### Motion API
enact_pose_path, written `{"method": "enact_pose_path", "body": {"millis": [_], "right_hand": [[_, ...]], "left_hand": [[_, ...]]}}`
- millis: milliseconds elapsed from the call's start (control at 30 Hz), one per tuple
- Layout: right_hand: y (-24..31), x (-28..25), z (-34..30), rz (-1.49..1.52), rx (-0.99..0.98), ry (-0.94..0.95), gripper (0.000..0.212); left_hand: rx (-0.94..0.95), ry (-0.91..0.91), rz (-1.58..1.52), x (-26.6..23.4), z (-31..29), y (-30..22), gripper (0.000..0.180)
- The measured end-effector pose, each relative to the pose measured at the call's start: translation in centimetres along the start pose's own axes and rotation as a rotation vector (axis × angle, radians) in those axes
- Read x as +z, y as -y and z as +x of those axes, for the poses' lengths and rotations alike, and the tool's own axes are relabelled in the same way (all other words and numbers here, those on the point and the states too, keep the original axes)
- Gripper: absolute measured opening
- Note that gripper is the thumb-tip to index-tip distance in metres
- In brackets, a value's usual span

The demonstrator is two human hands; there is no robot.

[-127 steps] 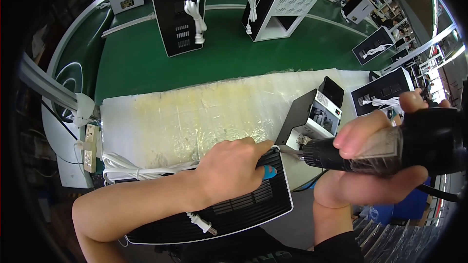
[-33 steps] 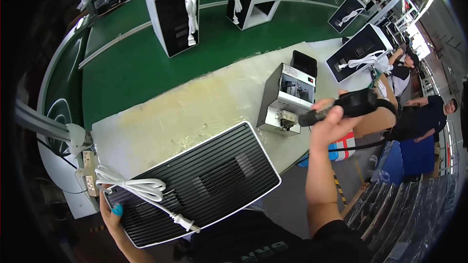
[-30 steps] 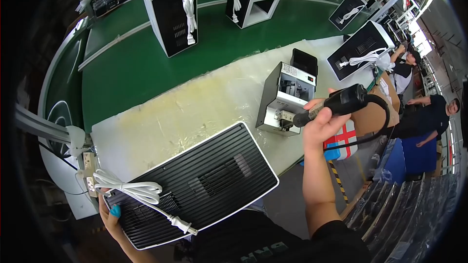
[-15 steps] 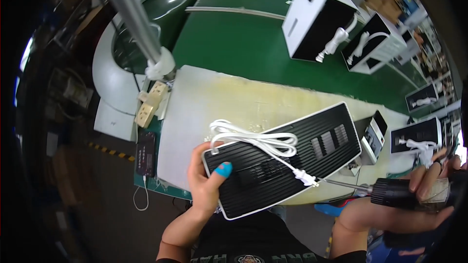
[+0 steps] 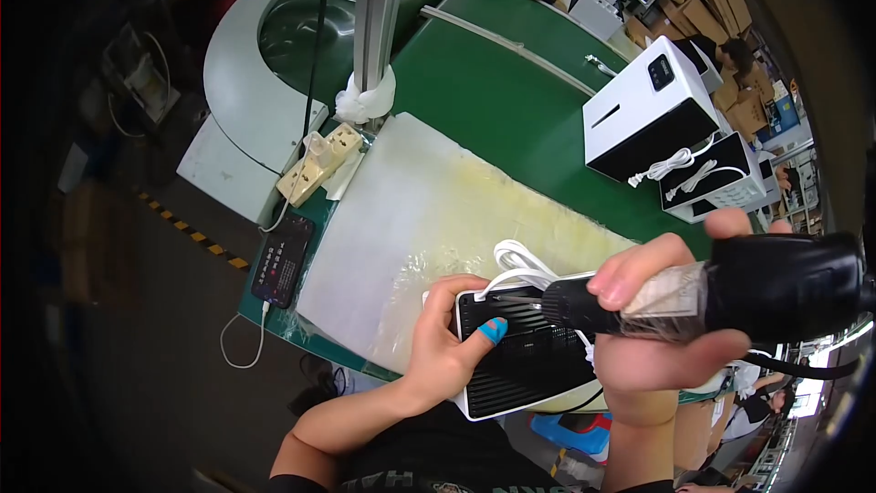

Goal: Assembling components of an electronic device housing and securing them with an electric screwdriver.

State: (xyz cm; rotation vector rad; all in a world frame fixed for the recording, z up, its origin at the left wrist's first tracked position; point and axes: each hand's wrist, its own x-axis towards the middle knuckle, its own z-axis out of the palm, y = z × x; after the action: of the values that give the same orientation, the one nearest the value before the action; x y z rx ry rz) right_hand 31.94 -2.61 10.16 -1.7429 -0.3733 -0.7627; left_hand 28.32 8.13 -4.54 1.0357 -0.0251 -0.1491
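My left hand grips the near left corner of a black ribbed panel with a white rim. Blue tape wraps its thumb, which presses on the ribs. A bundled white power cord lies over the panel's far edge. My right hand is closed around a black electric screwdriver with clear tape on its body. The screwdriver's bit points left, its end over the panel's upper left part near my thumb; whether it touches cannot be made out. Screwdriver and hand hide the panel's right part.
A plastic-covered pad lies on the green bench. White-and-black box-shaped appliances with tied cords stand at the far right. A metal post, a power strip and a charging phone are on the left. Co-workers appear farther off.
My right hand has brought the screwdriver left from the right edge to over the panel's left part. The view has shifted, and my left hand still holds the panel.
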Motion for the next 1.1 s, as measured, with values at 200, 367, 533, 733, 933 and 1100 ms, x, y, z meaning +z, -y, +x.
{"method": "enact_pose_path", "body": {"millis": [200,367,533,733,933,1100], "right_hand": [[-0.5,0.0,0.7,-0.060,0.008,0.181,0.083],[-0.9,-0.5,0.6,-0.199,-0.002,0.298,0.084],[-1.1,-0.1,0.9,-0.190,-0.031,0.379,0.080],[-2.4,-0.9,1.9,0.437,-0.186,0.094,0.066],[3.9,-17.8,-1.2,-0.110,-0.172,-0.482,0.069],[-4.6,-28.6,-10.0,-0.646,-0.150,-0.800,0.033]], "left_hand": [[0.017,-0.024,0.108,-0.4,0.3,0.4,0.041],[0.018,-0.034,0.100,-0.1,0.0,0.1,0.041],[-0.071,-0.066,-0.048,0.1,-0.5,-0.2,0.042],[-0.051,-0.065,0.073,1.6,0.1,-0.6,0.041],[0.034,-0.166,0.158,1.9,-0.4,-1.1,0.045],[0.009,-0.166,0.160,2.3,-0.6,-0.4,0.045]]}}
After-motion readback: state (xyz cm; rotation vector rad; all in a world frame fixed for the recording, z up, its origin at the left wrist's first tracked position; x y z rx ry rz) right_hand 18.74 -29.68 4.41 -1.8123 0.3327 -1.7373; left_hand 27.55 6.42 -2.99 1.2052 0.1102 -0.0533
